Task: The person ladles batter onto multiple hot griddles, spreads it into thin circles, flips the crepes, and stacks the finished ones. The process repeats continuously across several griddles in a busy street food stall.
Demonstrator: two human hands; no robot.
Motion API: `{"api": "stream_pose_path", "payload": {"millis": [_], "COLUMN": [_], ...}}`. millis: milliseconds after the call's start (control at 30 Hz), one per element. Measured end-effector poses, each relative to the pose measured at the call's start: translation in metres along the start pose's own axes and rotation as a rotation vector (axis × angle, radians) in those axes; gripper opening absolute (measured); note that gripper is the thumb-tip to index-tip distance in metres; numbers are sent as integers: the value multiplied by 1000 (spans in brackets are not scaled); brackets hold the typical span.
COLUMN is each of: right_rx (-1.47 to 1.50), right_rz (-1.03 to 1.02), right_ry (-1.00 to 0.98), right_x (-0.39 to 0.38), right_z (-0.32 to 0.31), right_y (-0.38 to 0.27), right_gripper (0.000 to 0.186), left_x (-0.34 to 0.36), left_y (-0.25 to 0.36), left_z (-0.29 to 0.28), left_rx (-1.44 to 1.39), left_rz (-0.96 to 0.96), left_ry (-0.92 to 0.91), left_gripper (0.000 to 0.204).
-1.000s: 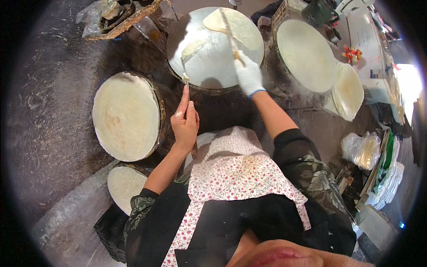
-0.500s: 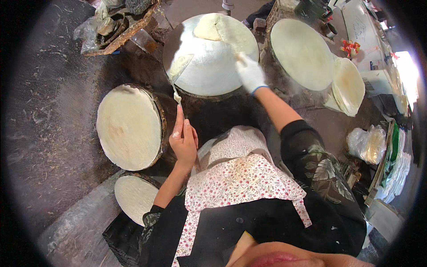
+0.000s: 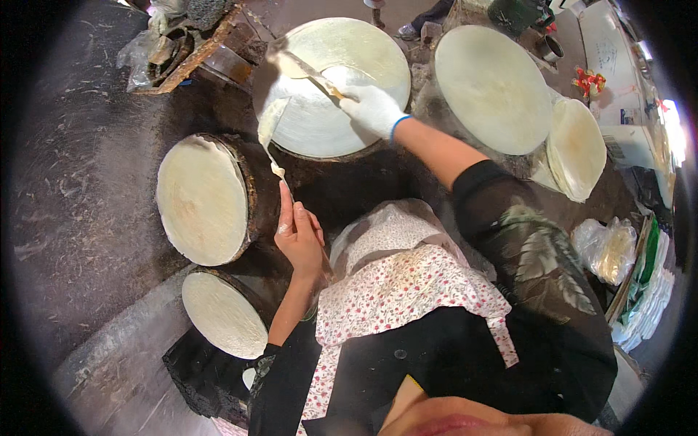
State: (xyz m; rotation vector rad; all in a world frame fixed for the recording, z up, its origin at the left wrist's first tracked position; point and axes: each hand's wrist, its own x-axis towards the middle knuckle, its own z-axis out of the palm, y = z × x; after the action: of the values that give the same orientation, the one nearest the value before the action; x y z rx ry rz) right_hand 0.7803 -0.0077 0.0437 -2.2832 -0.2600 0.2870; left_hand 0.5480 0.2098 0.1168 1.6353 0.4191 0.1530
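Note:
In front of me, a round metal griddle (image 3: 314, 136) is partly coated with pale batter (image 3: 360, 47) along its far and right side. My right hand (image 3: 374, 110), in a white glove, grips the handle of a batter spreader (image 3: 314, 74). The spreader's far end, blurred, lies over the griddle's left part. My left hand (image 3: 299, 238) is closed round a thin metal spatula (image 3: 273, 122), index finger along its handle. Batter clings to the spatula blade, which is by the griddle's left rim.
Large thin pancakes lie on round griddles at left (image 3: 202, 200) and right (image 3: 494, 91). A smaller round one (image 3: 224, 314) is at lower left, and a stack of flat pancakes (image 3: 576, 149) at right. Plastic bags (image 3: 605, 251) sit further right. A cluttered tray (image 3: 185, 62) stands upper left.
My right hand has swept the spreader left across the griddle, and batter now covers more of its far side. My left hand keeps the spatula, its blade slightly further left and lower.

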Motion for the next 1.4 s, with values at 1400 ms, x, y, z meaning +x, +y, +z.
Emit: {"api": "stream_pose_path", "payload": {"millis": [1400], "right_rx": [-89], "right_rz": [-212], "right_ry": [-409], "right_x": [70], "right_z": [-39], "right_y": [30], "right_gripper": [46], "left_x": [-75], "left_y": [-18], "left_z": [84], "left_rx": [-75], "left_rz": [-286], "left_ry": [369], "left_gripper": [50]}}
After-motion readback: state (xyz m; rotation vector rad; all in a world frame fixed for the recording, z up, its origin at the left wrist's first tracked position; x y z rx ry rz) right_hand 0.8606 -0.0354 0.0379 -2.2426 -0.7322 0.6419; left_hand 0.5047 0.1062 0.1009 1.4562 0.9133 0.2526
